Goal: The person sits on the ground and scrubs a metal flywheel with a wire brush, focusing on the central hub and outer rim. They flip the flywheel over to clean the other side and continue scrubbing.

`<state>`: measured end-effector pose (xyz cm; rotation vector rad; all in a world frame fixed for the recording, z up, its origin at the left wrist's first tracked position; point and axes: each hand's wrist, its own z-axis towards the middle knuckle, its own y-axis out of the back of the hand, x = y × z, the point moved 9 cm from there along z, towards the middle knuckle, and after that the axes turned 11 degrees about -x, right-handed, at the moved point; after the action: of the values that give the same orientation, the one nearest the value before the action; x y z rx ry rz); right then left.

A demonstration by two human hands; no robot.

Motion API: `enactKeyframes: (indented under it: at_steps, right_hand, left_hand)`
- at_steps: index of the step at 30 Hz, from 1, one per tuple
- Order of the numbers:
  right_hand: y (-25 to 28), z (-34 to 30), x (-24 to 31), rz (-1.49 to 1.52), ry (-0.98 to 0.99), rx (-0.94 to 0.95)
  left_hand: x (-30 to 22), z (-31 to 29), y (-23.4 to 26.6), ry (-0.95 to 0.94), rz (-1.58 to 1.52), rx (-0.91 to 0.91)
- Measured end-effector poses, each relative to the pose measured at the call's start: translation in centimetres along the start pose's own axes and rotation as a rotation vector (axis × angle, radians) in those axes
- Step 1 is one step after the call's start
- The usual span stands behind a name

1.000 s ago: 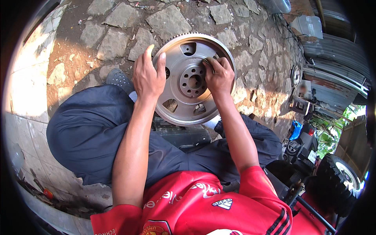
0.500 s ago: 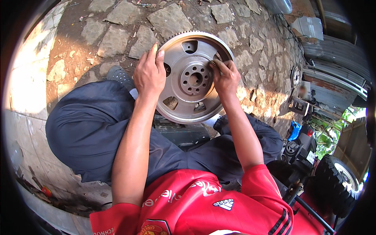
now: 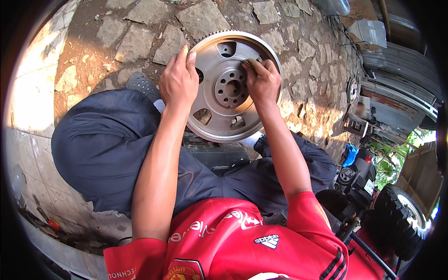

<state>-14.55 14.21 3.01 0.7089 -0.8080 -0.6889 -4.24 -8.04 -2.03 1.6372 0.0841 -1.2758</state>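
A round grey metal flywheel (image 3: 211,86) with a toothed rim, a ring of bolt holes at its hub and several cut-out windows is held up in front of me, tilted to face me. My left hand (image 3: 179,85) grips its left edge, thumb on the face and fingers partly hidden behind the rim. Over the right part of the face, my right hand (image 3: 263,83) is closed in a pinch, fingertips against the metal just above and right of the hub. Whatever is in that pinch, if anything, is hidden by the fingers.
Below the flywheel, a dark boxy object (image 3: 214,154) sits between my legs. Stone paving (image 3: 203,21) covers the ground ahead. To the right are corrugated metal sheets (image 3: 401,70), another round metal part (image 3: 353,91), a blue plastic bag (image 3: 350,155) and a knobbly black tyre (image 3: 396,219).
My right hand has slid left and slightly up across the flywheel's face, closer to the hub. The flywheel sits slightly higher in view; my left hand keeps its grip.
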Motion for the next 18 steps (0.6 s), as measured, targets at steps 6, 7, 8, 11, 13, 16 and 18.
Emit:
enactKeyframes:
  at_steps: [6, 7, 8, 11, 13, 16, 18]
  right_hand:
    - [1.3, -1.2, -2.3, -0.062, 0.032, 0.05]
    - [0.9, -1.3, -2.4, -0.066, 0.038, 0.045]
    - [0.8, -1.2, -2.2, -0.075, 0.04, 0.044]
    - [-0.7, 0.3, 0.8, 0.005, 0.109, 0.025]
    - [-1.4, 0.3, 1.6, 0.005, 0.119, 0.055]
    - [0.0, -0.1, -0.8, -0.003, 0.081, 0.049]
    - [0.9, -0.7, -1.6, -0.043, 0.059, 0.086]
  left_hand:
    - [0.2, -0.1, 0.2, -0.043, 0.008, -0.066]
    - [0.5, -0.2, 0.1, -0.075, 0.012, -0.104]
    - [0.5, -0.2, -0.1, -0.075, 0.01, -0.104]
    - [0.4, 0.0, -0.2, -0.066, -0.003, -0.088]
    - [0.1, 0.1, -0.2, -0.076, -0.011, -0.077]
    - [0.5, 0.0, 0.0, -0.07, -0.041, -0.089]
    - [0.6, 0.2, 0.2, -0.074, -0.06, -0.09]
